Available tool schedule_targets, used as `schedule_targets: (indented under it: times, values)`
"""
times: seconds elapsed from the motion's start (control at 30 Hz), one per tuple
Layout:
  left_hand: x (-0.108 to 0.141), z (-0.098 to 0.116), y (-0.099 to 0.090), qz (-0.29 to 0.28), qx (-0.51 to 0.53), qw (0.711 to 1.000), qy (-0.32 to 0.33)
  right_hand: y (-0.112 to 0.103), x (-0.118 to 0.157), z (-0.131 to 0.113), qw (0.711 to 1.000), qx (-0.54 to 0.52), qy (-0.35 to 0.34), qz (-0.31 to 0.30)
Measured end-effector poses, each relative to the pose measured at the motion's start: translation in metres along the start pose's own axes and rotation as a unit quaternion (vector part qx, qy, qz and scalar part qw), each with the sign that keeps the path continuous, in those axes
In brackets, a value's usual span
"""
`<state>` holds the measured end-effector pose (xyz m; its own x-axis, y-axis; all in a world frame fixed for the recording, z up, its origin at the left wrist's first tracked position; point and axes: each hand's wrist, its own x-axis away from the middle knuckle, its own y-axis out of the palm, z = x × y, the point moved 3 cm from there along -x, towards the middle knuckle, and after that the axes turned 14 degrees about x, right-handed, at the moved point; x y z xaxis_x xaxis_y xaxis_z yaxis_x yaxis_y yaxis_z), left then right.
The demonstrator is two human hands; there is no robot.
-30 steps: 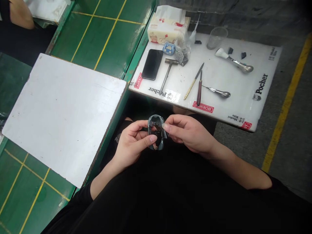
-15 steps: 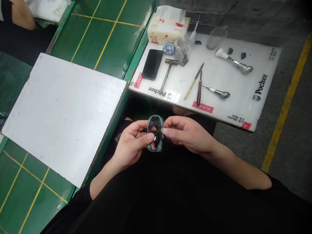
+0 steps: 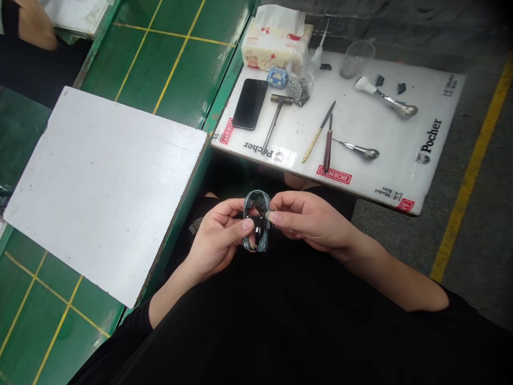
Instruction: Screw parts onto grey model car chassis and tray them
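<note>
Blue-grey shell: a glossy, oval, hollow car-body shape (image 3: 259, 223) with a black interior is held above the lap, between both hands.
Left hand: the shell's left side is clamped by the left hand (image 3: 214, 235), its thumb laid over the opening.
Right hand: thumb and forefinger of the right hand (image 3: 308, 220) are brought together at the shell's right edge; whether anything is gripped there cannot be told.
Printed white board: on the glossy rectangular panel (image 3: 385, 136) are laid a T-shaped metal hammer (image 3: 276, 117), a yellow-handled dark file (image 3: 318, 132) and a dark-red-handled tool (image 3: 328, 147).
</note>
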<state>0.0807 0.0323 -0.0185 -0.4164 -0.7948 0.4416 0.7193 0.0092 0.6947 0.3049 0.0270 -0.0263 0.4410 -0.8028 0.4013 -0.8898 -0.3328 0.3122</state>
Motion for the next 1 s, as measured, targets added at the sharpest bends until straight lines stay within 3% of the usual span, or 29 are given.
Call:
schedule_targets:
  times: [0.2, 0.37, 0.53, 0.7, 1.0]
  values:
    - [-0.0006, 0.0008, 0.0029, -0.009, 0.014, 1.000, -0.017, 0.0010, -0.0040, 0.0052, 1.000, -0.003, -0.023, 0.007]
    - [-0.0019, 0.0044, 0.0023, -0.009, 0.017, 1.000, -0.016, -0.0007, -0.0025, 0.0027, 0.991, 0.096, -0.051, 0.075]
    - [-0.0025, 0.0031, 0.0012, -0.009, 0.018, 1.000, -0.024, 0.0022, -0.0026, 0.0029, 0.995, 0.069, -0.063, 0.045]
    - [-0.0030, 0.0022, 0.0001, -0.010, 0.017, 0.999, -0.032, 0.0018, -0.0029, 0.0046, 0.985, 0.136, -0.061, 0.084]
    - [-0.0048, -0.0001, -0.0046, -0.021, 0.019, 0.999, -0.043, 0.0041, -0.0068, 0.0016, 0.994, 0.044, -0.083, 0.052]
